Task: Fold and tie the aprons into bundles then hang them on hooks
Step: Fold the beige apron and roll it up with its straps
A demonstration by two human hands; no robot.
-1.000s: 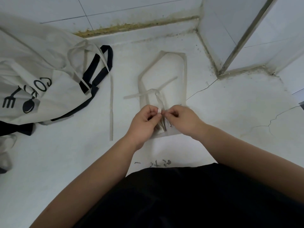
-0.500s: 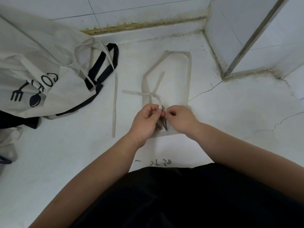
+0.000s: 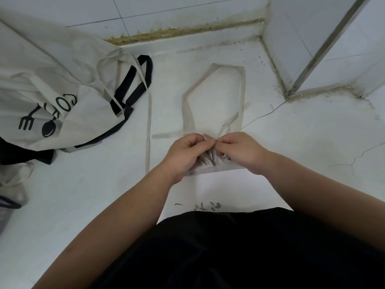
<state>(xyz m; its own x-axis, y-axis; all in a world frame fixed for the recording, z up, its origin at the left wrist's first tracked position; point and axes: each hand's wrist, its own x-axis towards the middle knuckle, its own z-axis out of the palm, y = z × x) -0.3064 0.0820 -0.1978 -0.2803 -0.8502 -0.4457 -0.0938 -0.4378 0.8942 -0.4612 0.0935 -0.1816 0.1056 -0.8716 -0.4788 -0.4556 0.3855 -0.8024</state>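
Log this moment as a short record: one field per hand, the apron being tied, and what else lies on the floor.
left hand: pinches the tie straps over the folded apron
right hand: pinches them too, fingertips near the left hand's
folded apron: flat on the floor, neck loop spread beyond it
tie straps: ends trail left and upper right
other aprons: crumpled heap at far left, black straps, printed lettering
loose strap: straight, between heap and folded apron

- At nine o'clock we read black letters "CO" and a big "E" on the cream apron (image 3: pixel 62 80).
- At six o'clock we see dark scribbles (image 3: pixel 212 206) on the floor (image 3: pixel 83 205), too small to read.
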